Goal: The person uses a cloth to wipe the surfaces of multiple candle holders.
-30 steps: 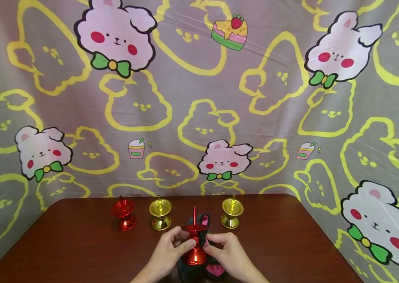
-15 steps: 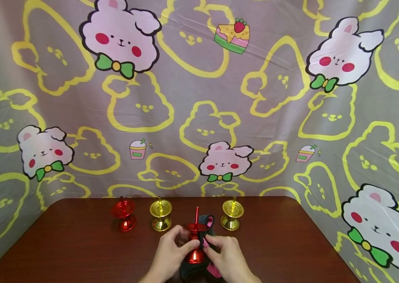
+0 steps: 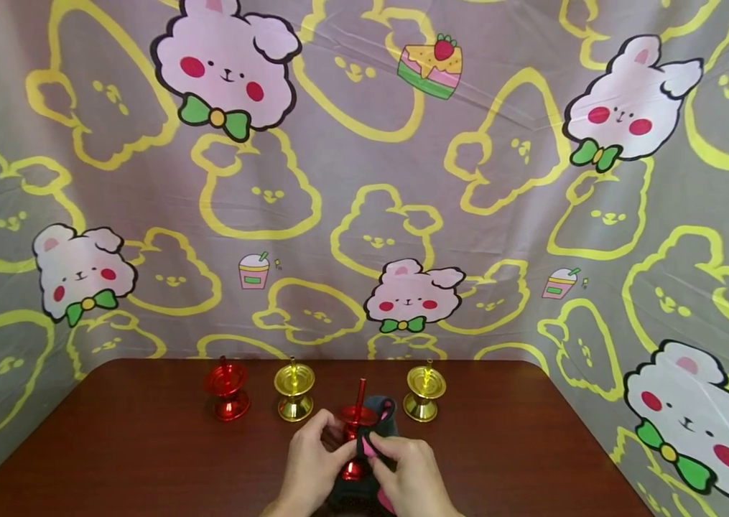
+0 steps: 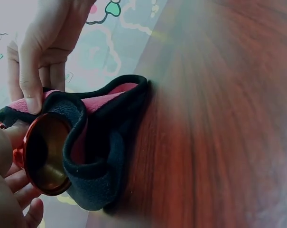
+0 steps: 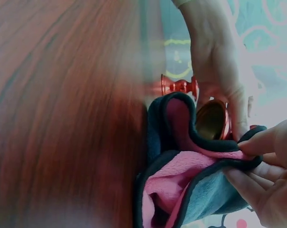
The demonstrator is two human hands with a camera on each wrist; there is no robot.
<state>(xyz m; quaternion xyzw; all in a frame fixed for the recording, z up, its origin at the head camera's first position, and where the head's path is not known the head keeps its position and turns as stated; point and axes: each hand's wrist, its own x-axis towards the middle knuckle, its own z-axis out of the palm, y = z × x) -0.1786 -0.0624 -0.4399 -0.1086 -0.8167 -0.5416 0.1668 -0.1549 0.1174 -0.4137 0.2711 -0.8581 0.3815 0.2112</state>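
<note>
My left hand (image 3: 312,459) holds a shiny red metal candle holder (image 3: 353,472) by its stem, above the table. Its thin spike points up and its hollow base (image 4: 46,156) shows from below in the left wrist view. With thumb and fingers my right hand (image 3: 412,470) pinches a fold of cloth (image 5: 181,175), dark grey-blue on one side and pink on the other, with black edging. That fold lies across the front of the stem. More of the cloth bunches behind and under the holder, partly hidden by both hands.
Another red candle holder (image 3: 228,391) stands at the back left of the brown table (image 3: 144,459). Beside it is a gold candle holder (image 3: 294,391), and a second gold holder (image 3: 424,393) stands further right. A patterned curtain (image 3: 338,143) hangs behind the table.
My right hand has drawn the cloth fold leftward over the front of the stem, covering more of it. The left hand keeps its hold on the candle holder.
</note>
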